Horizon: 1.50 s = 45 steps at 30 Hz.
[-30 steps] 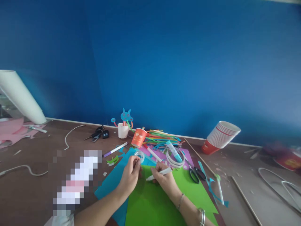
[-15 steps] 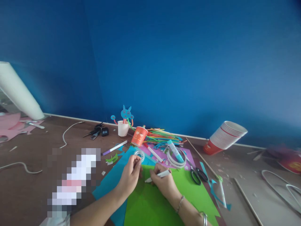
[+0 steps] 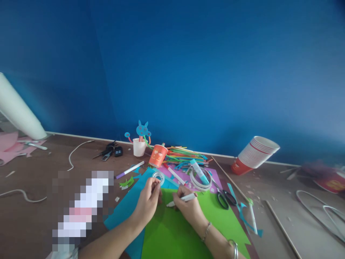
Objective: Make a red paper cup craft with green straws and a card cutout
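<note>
My right hand is wrapped round a white marker, its pale tip pointing left over the green sheet. Just to the left, my left hand is closed in a pinch at the top edge of the green sheet; what its fingers hold, if anything, is hidden. Beyond its fingertips lies a clear tape roll on the blue sheet. Black-handled scissors rest at the right of the green sheet. A glue stick lies on a coiled white cable.
Behind stand a white cup with a blue paper figure and a tilted red cup. Coloured pipe cleaners lie beside them. Stacked cups lean at right. A thin stick and keys lie on the table.
The view has shifted slightly, so the background objects sit a little further left. Both hands keep nearly the same pose, and the marker remains in my right hand.
</note>
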Motion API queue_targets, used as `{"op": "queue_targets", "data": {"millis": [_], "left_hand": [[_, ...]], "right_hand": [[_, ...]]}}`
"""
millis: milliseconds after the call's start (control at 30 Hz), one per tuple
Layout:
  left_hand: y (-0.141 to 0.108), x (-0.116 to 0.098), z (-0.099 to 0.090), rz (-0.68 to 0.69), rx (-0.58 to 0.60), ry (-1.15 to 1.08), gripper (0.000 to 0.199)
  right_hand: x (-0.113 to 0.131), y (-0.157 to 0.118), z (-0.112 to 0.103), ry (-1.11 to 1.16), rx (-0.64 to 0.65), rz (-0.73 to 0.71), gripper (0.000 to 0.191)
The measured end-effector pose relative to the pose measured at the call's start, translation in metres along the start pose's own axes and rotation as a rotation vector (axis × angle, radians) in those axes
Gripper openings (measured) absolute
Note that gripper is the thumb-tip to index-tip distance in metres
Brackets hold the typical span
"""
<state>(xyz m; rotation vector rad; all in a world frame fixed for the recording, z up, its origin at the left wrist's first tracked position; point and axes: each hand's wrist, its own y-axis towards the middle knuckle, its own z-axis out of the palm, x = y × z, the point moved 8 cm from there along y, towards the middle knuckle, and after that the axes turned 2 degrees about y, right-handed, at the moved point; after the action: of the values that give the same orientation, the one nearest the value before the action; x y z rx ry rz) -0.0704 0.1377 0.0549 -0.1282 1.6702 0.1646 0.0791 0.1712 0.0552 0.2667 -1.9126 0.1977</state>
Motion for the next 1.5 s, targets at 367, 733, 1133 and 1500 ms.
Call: {"op": "queue_targets", "data": {"millis": [367,733,1133,1500], "left_hand": [[0.000,0.003,0.001,-0.030,0.000,-0.050,0.031],[-0.001,-0.003,0.000,-0.020,-0.006,-0.031,0.032],[-0.001,0.000,0.001,-0.048,0.006,-0.079,0.032],[0.000,0.003,0.000,-0.022,0.001,-0.045,0.029]], "right_hand": [[-0.002,0.000,-0.005,0.048,-0.040,0.000,0.025],[-0.001,0.000,-0.008,0.063,-0.054,0.004,0.022],[0.005,-0.001,-0.012,0.163,-0.094,0.001,0.023],[0.014,-0.002,0.012,-0.014,0.079,-0.012,0.021]]}}
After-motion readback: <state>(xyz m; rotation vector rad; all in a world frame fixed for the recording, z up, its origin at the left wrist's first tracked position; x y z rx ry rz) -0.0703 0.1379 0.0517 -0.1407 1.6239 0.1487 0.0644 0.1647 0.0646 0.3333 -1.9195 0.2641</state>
